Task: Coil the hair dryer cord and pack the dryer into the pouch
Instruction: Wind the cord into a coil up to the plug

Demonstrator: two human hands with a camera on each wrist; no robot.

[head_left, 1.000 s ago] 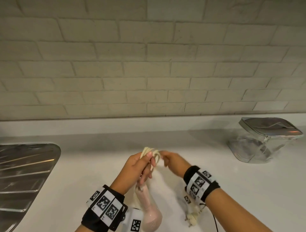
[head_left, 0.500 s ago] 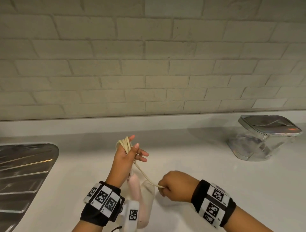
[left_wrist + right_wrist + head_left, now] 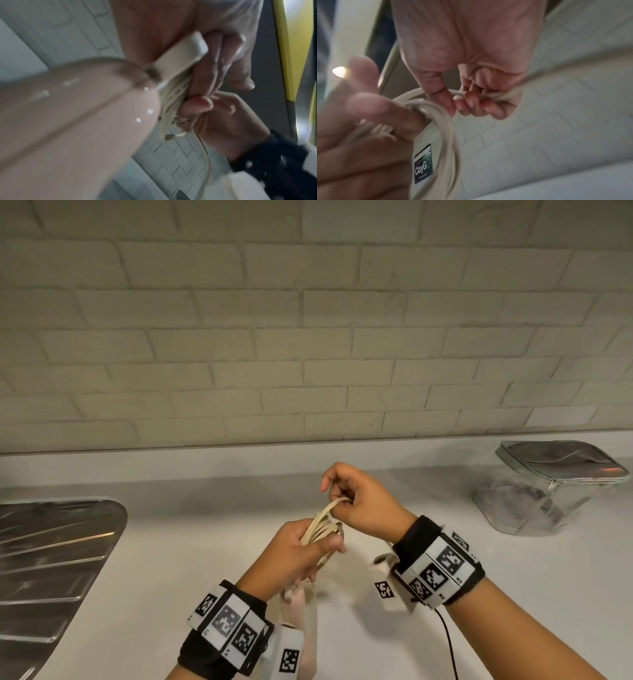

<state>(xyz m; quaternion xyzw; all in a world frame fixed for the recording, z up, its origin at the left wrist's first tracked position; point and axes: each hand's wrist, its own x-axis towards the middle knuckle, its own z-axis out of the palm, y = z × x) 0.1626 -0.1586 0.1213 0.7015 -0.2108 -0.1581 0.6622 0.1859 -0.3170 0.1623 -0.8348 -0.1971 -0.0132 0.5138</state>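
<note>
The left hand (image 3: 291, 549) is curled round a bundle of cream cord (image 3: 320, 530) loops, thumb laid across them, held above the white tabletop (image 3: 178, 594) at about the 6 o'clock part of the head view. From the same hand the pink hair dryer (image 3: 301, 611) hangs down toward the person, its body passing just beside the left wristband (image 3: 227, 628). In the left wrist view the dryer's rounded pink body (image 3: 68, 121) fills the lower left, its pale folded handle (image 3: 181, 54) lying against the palm, and the cord coils (image 3: 171, 101) are bunched under the left fingers (image 3: 214, 65).

The right hand (image 3: 363, 501) sits just at 1 o'clock of the left hand, close enough that the two nearly touch. Its fingers are closed in a pinch on one strand of the cord, which runs taut from the bundle up into the fist. The right wrist view shows that strand (image 3: 457, 93) caught between thumb and curled fingertips (image 3: 471, 104), with the loops (image 3: 443, 128) wound round the left fingers (image 3: 385, 112) below.

The pouch (image 3: 548, 491), clear-sided with a silvery zipped top, stands on the tabletop well apart at 3 o'clock, near the tiled wall (image 3: 308, 337). A steel drainboard (image 3: 51, 559) lies at 9 o'clock. A thin black cable (image 3: 448, 642) trails from the right wristband (image 3: 438, 566).
</note>
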